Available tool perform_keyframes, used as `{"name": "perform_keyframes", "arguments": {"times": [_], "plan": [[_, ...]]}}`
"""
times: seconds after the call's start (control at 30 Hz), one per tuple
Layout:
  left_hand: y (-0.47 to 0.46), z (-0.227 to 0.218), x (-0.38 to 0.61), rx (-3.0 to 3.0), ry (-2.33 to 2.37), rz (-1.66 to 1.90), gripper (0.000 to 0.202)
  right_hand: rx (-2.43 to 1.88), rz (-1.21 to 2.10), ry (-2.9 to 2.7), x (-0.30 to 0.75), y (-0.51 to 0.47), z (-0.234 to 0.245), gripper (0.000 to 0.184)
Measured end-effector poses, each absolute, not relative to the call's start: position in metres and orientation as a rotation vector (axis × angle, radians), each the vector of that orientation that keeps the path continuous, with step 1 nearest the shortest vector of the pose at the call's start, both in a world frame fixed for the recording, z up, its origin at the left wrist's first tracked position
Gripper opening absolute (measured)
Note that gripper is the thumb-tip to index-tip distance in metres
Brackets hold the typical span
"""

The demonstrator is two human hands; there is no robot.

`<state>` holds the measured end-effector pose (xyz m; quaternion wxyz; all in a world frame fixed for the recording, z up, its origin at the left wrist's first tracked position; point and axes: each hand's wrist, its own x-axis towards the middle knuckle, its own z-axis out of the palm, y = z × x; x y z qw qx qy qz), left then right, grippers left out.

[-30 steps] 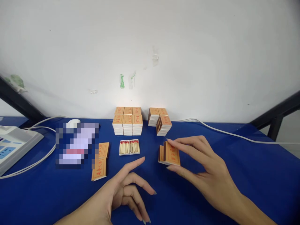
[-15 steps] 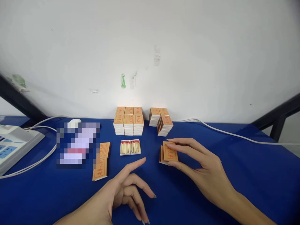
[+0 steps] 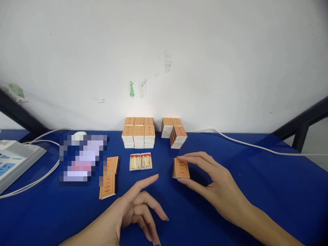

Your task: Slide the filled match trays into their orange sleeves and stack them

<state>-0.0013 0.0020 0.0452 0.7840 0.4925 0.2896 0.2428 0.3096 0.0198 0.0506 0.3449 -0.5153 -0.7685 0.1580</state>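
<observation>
Right hand (image 3: 217,184) pinches a small stack of matchboxes (image 3: 181,168) on the blue worktop (image 3: 256,191), left hand (image 3: 133,212) loosely open and empty; finished stacks (image 3: 138,136) behind, open trays of matches (image 3: 140,161) and loose sleeves (image 3: 109,181) remaining.

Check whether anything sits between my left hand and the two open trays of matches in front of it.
Nothing visible does. The left hand rests with its forefinger pointing toward the open match trays, and only bare blue table lies between them.
</observation>
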Motion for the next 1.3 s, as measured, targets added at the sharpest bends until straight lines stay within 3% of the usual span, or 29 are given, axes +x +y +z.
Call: {"name": "perform_keyframes", "arguments": {"times": [0.1,0.33,0.5,0.77,1.03,1.23,1.3], "plan": [[0.004,0.042,-0.001,1.04,0.628,0.501,0.122,-1.355,0.455,-2.002,0.309,0.019,0.051,0.039],[0.005,0.037,-0.004,1.057,0.583,0.511,0.104,-1.378,0.497,-2.002,0.31,0.021,0.046,0.044],[0.007,0.042,-0.005,1.045,0.577,0.462,0.11,-1.394,0.482,-1.958,0.311,0.021,0.043,0.042],[0.001,0.046,-0.006,1.136,0.564,0.506,0.1,-1.439,0.481,-1.95,0.308,0.02,0.04,0.043],[0.002,0.043,-0.006,1.119,0.578,0.503,0.11,-1.446,0.489,-1.936,0.307,0.019,0.039,0.044],[0.003,0.041,-0.008,1.121,0.526,0.507,0.092,-1.452,0.524,-1.969,0.308,0.019,0.037,0.054],[0.004,0.041,-0.008,1.102,0.536,0.503,0.098,-1.44,0.543,-1.966,0.308,0.02,0.036,0.053]]}}
